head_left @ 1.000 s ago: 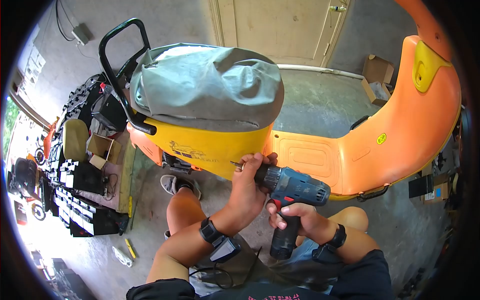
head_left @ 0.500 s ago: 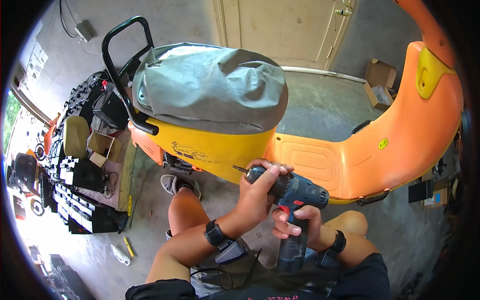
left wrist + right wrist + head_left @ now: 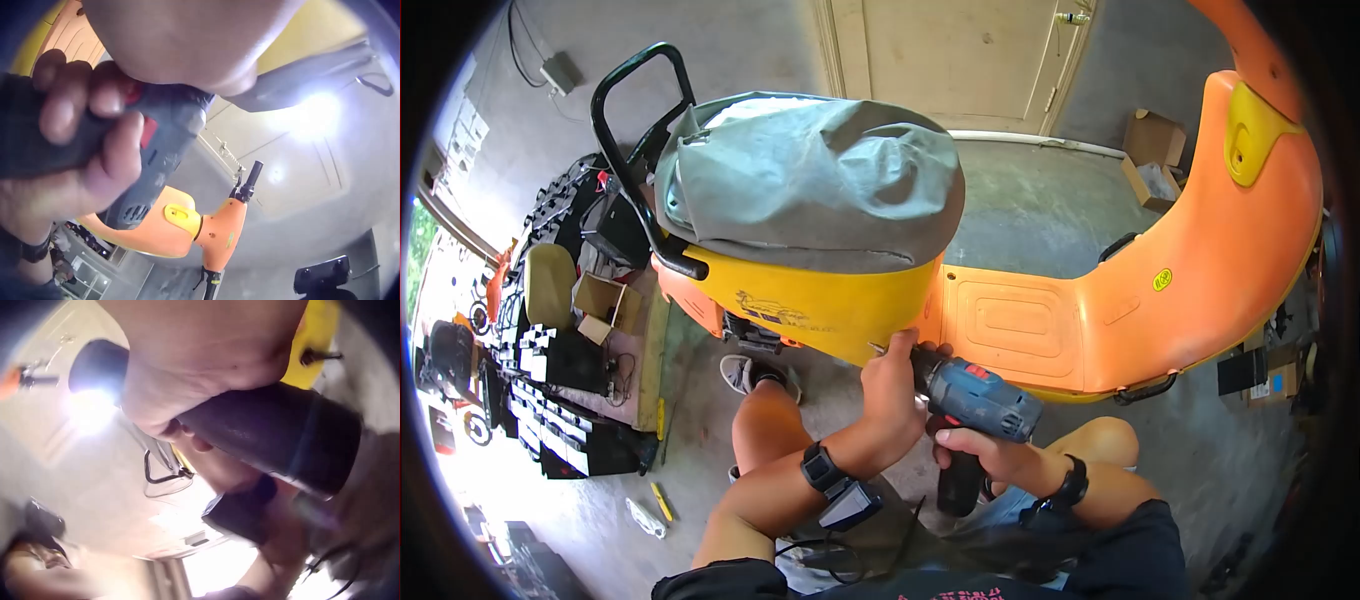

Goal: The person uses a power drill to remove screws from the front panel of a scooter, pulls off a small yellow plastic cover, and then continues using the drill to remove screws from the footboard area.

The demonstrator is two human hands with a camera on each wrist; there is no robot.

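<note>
A blue and black cordless drill (image 3: 990,400) with red switches is held between both hands, low in front of the scooter's yellow side panel (image 3: 830,310). My left hand (image 3: 888,400) grips the drill's chuck at the front, its thumb pointing up along it. A thin bit (image 3: 877,349) sticks out past this hand toward the left. My right hand (image 3: 995,455) is wrapped round the drill's dark handle (image 3: 281,434), which hangs downward. In the left wrist view, the right hand's fingers (image 3: 62,109) curl about the handle close to the red trigger.
The orange and yellow scooter spans the view, with a grey cover (image 3: 800,190) on its seat and a black grab rail (image 3: 600,130) behind. At left is a low bench (image 3: 645,370) crowded with parts and a small box. An open carton (image 3: 1150,160) lies by the door.
Over the last second the drill was rolled one way and back in the hands. Its rear end now sits lower and slightly left, and more of its top shows. Both hands still hold it.
</note>
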